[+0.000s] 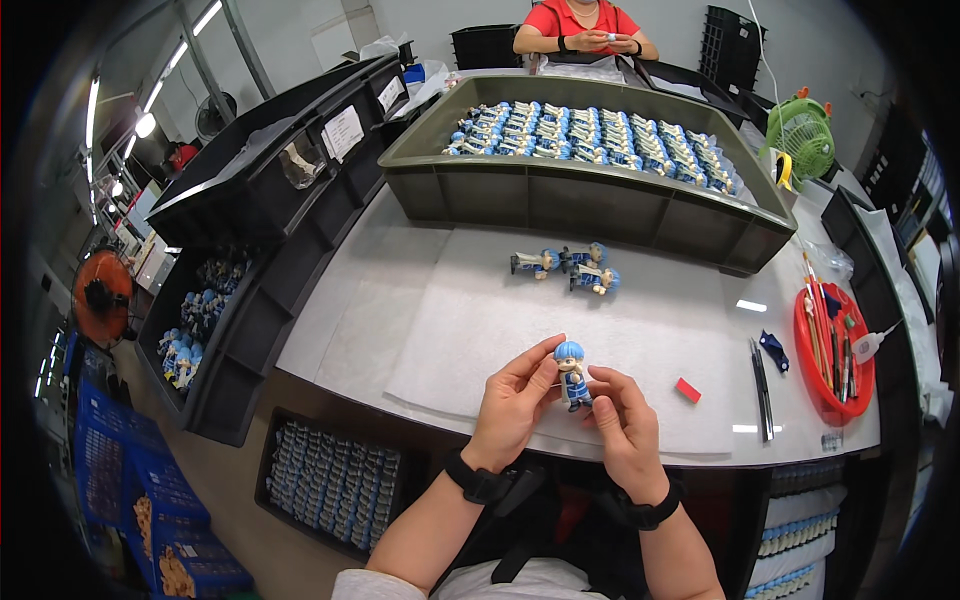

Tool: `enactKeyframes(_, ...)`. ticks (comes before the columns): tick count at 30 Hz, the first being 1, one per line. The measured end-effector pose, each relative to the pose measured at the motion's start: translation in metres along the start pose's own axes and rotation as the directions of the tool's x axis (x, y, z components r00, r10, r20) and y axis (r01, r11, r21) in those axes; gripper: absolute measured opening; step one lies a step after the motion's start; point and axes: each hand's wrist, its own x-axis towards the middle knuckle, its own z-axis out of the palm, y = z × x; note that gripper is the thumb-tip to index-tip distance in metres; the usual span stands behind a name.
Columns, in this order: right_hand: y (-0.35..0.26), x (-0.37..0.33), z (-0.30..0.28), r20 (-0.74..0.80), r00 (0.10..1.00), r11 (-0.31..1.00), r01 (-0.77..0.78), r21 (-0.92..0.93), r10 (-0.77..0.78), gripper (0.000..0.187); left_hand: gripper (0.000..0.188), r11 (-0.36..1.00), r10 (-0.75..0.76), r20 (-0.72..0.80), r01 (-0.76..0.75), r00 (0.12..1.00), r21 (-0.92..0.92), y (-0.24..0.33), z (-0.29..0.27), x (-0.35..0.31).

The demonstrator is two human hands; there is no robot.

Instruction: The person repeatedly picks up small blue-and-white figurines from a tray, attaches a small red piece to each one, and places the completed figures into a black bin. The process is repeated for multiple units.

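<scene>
A small figurine (pixel 571 376) with light blue hair and a blue-and-white outfit is upright between my hands, above the white sheet near the table's front edge. My left hand (pixel 514 408) pinches it at the head and side with thumb and fingers. On its other side, near the body and feet, my right hand (pixel 626 428) has bent fingers closed at it. Three similar figurines, one of them a figurine (pixel 596 279) lying nearest to me, rest together farther back on the white sheet (pixel 470 330). Both wrists wear black bands.
A large grey-green bin (pixel 580 205) with rows of figurines stands behind. Right: a red tray (pixel 866 405) of brushes, a black pen-like tool (pixel 761 390), a red piece (pixel 687 390), a green fan (pixel 800 135). Black crates (pixel 250 350) flank the left. Opposite sits a person (pixel 590 25).
</scene>
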Motion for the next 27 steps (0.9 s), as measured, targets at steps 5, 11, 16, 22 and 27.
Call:
enactKeyframes(5,-0.0003,0.0004,-0.0003,0.001,1.000,0.999,0.021,-0.025,-0.021,0.028,0.035,1.000,-0.007,-0.001,0.007,1.000,0.003,0.0002,-0.0009,-0.0003)
enactKeyframes(11,-0.0009,0.0004,0.0003,-0.001,1.000,1.000,0.019,-0.024,-0.019,0.028,0.035,1.000,-0.008,-0.004,0.008,1.000,-0.002,-0.0005,-0.0016,-0.0002)
enactKeyframes(16,-0.0016,0.0004,0.0004,-0.002,1.000,1.000,0.009,-0.015,-0.009,0.027,0.034,1.000,-0.013,-0.002,0.013,1.000,0.003,0.0001,-0.0022,-0.0005)
enactKeyframes(22,-0.0044,-0.0002,-0.0004,0.009,1.000,1.000,0.009,-0.028,-0.008,0.028,0.034,1.000,-0.014,0.011,0.014,1.000,-0.001,0.0010,-0.0026,-0.0007)
enactKeyframes(27,-0.0035,0.0001,0.0001,0.006,1.000,0.999,0.017,-0.031,-0.016,0.028,0.034,1.000,-0.013,0.012,0.013,1.000,-0.003,0.0008,-0.0032,-0.0010)
